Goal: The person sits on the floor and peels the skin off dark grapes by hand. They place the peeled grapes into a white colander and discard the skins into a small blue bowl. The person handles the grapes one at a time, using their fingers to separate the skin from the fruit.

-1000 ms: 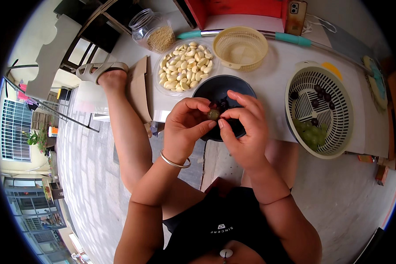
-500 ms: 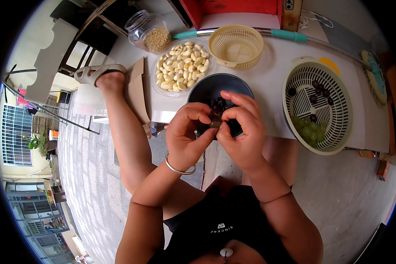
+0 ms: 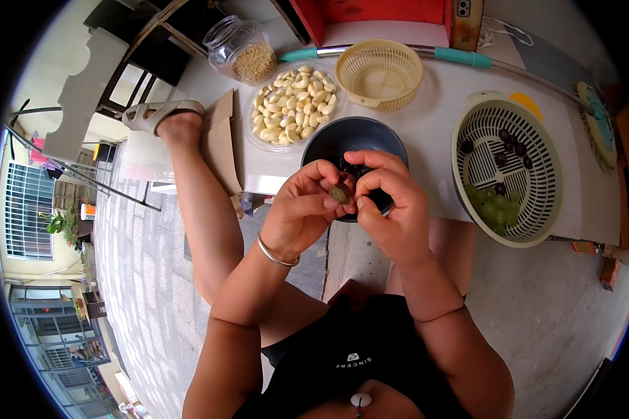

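Observation:
My left hand (image 3: 295, 209) pinches a greenish, peeled-looking grape (image 3: 339, 195) between thumb and fingers, above a dark grey bowl (image 3: 319, 142). Close beside the grape, the thumb and forefinger of my right hand (image 3: 402, 206) are pressed together. Whatever they hold, if anything, is too small to make out. Dark purple pieces that look like grape skins (image 3: 354, 169) lie in the bowl, partly hidden by my hands. To the right, a pale green colander (image 3: 560, 185) contains green peeled grapes (image 3: 497, 211) at its near side and several dark purple grapes (image 3: 514, 147).
Left of the bowl stands a clear container of peeled garlic cloves (image 3: 293, 105); behind it is a jar of pale grains (image 3: 253, 63). A cream basket (image 3: 379, 73) sits at the back, before a metal pole (image 3: 426, 51) with teal grips. Cardboard (image 3: 220, 140) leans at the table's left.
My left hand has turned and opened its grasp slightly, so more of the greenish grape shows. My right hand has shifted a little to the right. The surroundings moved slightly with the view.

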`<state>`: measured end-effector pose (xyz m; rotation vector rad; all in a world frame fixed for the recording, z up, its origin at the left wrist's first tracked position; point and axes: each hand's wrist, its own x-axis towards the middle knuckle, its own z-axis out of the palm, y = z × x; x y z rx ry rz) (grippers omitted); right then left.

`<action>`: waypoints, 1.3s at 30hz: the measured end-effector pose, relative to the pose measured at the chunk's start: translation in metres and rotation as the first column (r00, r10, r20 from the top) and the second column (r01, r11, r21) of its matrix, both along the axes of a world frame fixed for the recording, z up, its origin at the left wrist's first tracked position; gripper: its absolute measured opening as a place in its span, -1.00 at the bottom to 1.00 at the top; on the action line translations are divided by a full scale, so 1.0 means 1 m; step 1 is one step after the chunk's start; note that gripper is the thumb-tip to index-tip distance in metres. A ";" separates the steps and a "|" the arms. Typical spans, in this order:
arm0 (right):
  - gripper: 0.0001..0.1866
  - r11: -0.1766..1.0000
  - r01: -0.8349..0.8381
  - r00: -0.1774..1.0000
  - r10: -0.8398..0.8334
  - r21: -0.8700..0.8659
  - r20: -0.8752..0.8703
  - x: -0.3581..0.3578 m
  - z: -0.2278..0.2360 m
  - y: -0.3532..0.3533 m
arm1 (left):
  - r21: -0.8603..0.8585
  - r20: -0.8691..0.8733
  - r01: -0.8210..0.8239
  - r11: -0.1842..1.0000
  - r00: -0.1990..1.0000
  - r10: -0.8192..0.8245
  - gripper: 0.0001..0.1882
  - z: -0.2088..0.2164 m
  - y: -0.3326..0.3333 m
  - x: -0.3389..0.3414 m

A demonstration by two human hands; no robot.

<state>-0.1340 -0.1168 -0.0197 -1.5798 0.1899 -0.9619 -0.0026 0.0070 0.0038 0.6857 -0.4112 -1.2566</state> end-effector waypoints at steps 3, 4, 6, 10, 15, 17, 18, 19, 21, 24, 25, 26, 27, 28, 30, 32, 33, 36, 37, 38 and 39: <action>-0.86 0.997 0.077 0.997 -0.078 -0.024 -0.003 -0.001 0.000 -0.007 | -0.047 -0.034 0.005 0.999 0.999 -0.006 -0.78 0.007 0.002 0.003; -0.85 0.986 0.138 0.990 -0.139 -0.091 -0.007 -0.001 0.001 -0.009 | -0.060 -0.035 0.004 0.998 0.999 -0.006 -0.79 0.009 0.003 0.005; -0.84 0.941 0.253 0.966 -0.260 -0.224 -0.003 -0.002 0.004 -0.011 | -0.034 0.061 -0.018 0.999 0.998 0.020 -0.76 0.007 0.006 0.010; -0.80 0.883 0.274 0.958 -0.284 -0.380 0.033 0.001 0.002 -0.011 | 0.067 0.264 -0.179 0.982 0.952 0.155 -0.71 0.005 0.008 0.006; -0.78 0.860 0.306 0.949 -0.308 -0.408 0.063 0.006 0.002 -0.002 | 0.050 0.369 -0.273 0.961 0.899 0.236 -0.67 0.001 0.007 -0.002; -0.78 0.855 0.314 0.947 -0.313 -0.412 0.073 0.006 0.002 0.000 | 0.044 0.397 -0.300 0.953 0.881 0.259 -0.67 0.001 0.005 -0.006; -0.78 0.853 0.318 0.946 -0.315 -0.414 0.078 0.006 0.002 0.001 | 0.043 0.404 -0.303 0.952 0.877 0.261 -0.68 0.002 0.005 -0.007; -0.78 0.847 0.328 0.943 -0.323 -0.419 0.083 0.006 0.002 0.002 | 0.042 0.410 -0.306 0.951 0.873 0.263 -0.68 0.002 0.005 -0.008; -0.78 0.835 0.347 0.935 -0.341 -0.428 0.094 0.007 0.000 0.002 | 0.017 0.455 -0.320 0.947 0.846 0.278 -0.68 0.003 0.004 -0.011; -0.78 0.786 0.391 0.916 -0.384 -0.479 0.118 0.008 0.000 0.003 | -0.028 0.524 -0.329 0.944 0.799 0.294 -0.67 0.003 0.003 -0.015; -0.78 0.792 0.383 0.919 -0.379 -0.475 0.109 0.007 0.001 0.003 | -0.023 0.522 -0.321 0.947 0.804 0.285 -0.67 0.005 0.003 -0.016; -0.78 0.798 0.375 0.922 -0.374 -0.471 0.100 0.006 0.002 0.003 | -0.017 0.520 -0.312 0.950 0.809 0.275 -0.67 0.005 0.003 -0.016; -0.78 0.804 0.367 0.925 -0.370 -0.467 0.090 0.005 0.002 0.003 | 0.002 0.486 -0.286 0.958 0.838 0.249 -0.68 0.004 0.003 -0.014; -0.79 0.842 0.334 0.940 -0.332 -0.424 0.082 0.004 0.003 0.002 | 0.020 0.453 -0.263 0.965 0.862 0.226 -0.69 0.003 0.005 -0.011; -0.79 0.906 0.261 0.965 -0.252 -0.334 0.071 0.003 0.004 0.001 | 0.052 0.345 -0.164 0.985 0.929 0.136 -0.71 0.002 0.007 -0.004; -0.80 0.923 0.255 0.967 -0.247 -0.289 0.066 0.002 0.001 0.000 | 0.059 0.185 -0.004 0.998 0.983 -0.007 -0.74 0.000 0.007 0.002; -0.81 0.931 0.252 0.968 -0.244 -0.266 0.063 0.002 0.000 0.000 | 0.053 0.144 0.034 0.998 0.989 -0.041 -0.76 0.001 0.006 0.002; -0.82 0.948 0.248 0.969 -0.247 -0.201 0.034 0.001 -0.001 -0.004 | -0.005 0.036 0.138 0.990 0.990 -0.138 -0.81 0.002 0.004 0.001; -0.82 0.943 0.263 0.965 -0.262 -0.203 0.033 0.002 -0.001 -0.006 | -0.048 0.013 0.161 0.986 0.987 -0.160 -0.81 0.000 0.004 0.003; -0.82 0.932 0.282 0.958 -0.284 -0.226 0.024 0.001 -0.001 -0.008 | -0.091 -0.009 0.181 0.979 0.983 -0.183 -0.81 -0.001 0.004 0.004; -0.82 0.921 0.301 0.952 -0.307 -0.249 0.016 0.000 -0.001 -0.011 | -0.083 -0.018 0.166 0.983 0.986 -0.168 -0.81 0.000 0.004 0.004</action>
